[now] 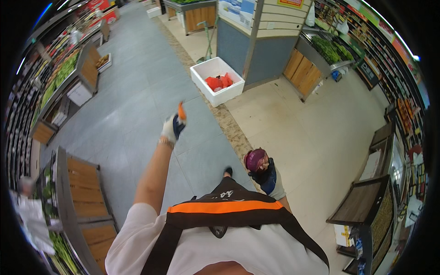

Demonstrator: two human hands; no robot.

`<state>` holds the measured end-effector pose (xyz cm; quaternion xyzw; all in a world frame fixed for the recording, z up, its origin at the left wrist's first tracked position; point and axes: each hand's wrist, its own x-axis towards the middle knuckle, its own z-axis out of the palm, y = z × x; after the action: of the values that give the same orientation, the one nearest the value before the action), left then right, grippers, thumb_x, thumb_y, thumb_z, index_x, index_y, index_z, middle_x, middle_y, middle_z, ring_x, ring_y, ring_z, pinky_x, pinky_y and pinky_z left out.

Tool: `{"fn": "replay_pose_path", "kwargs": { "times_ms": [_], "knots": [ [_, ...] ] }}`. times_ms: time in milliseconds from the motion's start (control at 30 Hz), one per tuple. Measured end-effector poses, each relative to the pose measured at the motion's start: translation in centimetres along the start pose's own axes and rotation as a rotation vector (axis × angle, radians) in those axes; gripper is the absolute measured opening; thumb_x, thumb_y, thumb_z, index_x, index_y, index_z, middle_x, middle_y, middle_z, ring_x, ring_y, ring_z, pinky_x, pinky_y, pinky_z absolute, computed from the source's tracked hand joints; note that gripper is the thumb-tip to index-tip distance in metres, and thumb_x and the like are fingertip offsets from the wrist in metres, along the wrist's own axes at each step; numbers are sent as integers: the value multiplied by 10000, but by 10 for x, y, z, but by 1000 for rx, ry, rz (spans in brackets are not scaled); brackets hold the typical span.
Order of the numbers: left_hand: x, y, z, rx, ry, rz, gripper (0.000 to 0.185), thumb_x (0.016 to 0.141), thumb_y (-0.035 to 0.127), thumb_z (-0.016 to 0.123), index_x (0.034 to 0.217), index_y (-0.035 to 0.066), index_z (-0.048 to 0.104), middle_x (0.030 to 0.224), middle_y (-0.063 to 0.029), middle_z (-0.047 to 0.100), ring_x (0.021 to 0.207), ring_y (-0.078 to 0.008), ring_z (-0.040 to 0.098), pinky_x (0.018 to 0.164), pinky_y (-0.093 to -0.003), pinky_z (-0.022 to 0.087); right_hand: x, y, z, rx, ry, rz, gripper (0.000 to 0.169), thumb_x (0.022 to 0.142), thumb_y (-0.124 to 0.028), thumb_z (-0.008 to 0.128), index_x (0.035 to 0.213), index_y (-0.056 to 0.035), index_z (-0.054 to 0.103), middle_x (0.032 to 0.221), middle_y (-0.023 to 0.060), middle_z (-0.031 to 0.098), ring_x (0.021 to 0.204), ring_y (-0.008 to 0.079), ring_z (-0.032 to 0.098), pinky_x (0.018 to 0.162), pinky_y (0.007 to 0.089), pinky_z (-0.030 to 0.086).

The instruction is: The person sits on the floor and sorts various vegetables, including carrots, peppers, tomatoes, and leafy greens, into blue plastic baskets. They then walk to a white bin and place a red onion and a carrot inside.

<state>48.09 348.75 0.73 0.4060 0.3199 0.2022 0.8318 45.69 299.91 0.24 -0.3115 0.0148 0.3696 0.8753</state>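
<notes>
Stretched out ahead over the grey floor, my left hand (174, 128) wears a white and dark blue work glove. Its fingers are closed around an orange, tapered vegetable, which looks like a carrot (181, 111); motion blurs it slightly. In my right hand (270, 180), gloved the same way, is a red onion (255, 160) with loose, peeling skin. That hand is low, near my right side, in front of my dark apron (227, 197). Beyond both hands, a white foam box (225, 98) on the floor has red plastic bags (220, 82) inside.
The box stands against a blue-grey pillar (233, 44), with a green-handled tool (208, 41) behind it. Produce stands (86, 185) line the left, where a person in white (32, 220) is. To the right are a greens stand (302, 74) and a wooden display (361, 199).
</notes>
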Motion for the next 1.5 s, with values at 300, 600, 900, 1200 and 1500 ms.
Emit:
{"fn": "replay_pose_path", "kwargs": {
  "times_ms": [300,600,900,1200,1500],
  "knots": [
    [71,73,239,385,-962,-212,818,865,246,706,1538,155,248,1408,-124,461,1230,-272,516,1025,-476,469,298,-129,120,-307,-200,-228,404,1036,-328,456,1344,-70,414,1136,138,615,907,268,663,688,429,596],
    [235,130,279,390,-531,495,758,709,-31,756,1387,37,424,1245,-90,561,1104,-181,584,958,-311,497,563,-169,245,-1287,-285,-681,313,1011,-132,480,1300,-13,475,1072,132,651,924,207,652,815,326,529],
    [426,215,321,611,-674,517,640,785,52,738,1364,52,463,1213,-69,579,1000,-132,596,782,-259,538,722,-207,312,-889,-158,-165,407,920,-73,577,1295,2,439,1003,126,650,775,193,681,657,319,570],
    [560,236,381,766,-819,740,607,740,74,736,1299,-17,519,1173,-119,630,1042,-194,613,961,-345,483,831,-221,317,-1128,220,-566,389,847,-62,599,1209,17,480,939,247,665,884,341,674,775,409,520],
    [650,253,438,728,-807,470,573,685,144,754,1200,-37,579,1098,-156,658,1012,-220,638,930,-347,497,922,-264,318,-1128,263,-656,314,858,-71,576,1147,19,494,887,239,651,850,356,665,760,417,504]
  ]
}}
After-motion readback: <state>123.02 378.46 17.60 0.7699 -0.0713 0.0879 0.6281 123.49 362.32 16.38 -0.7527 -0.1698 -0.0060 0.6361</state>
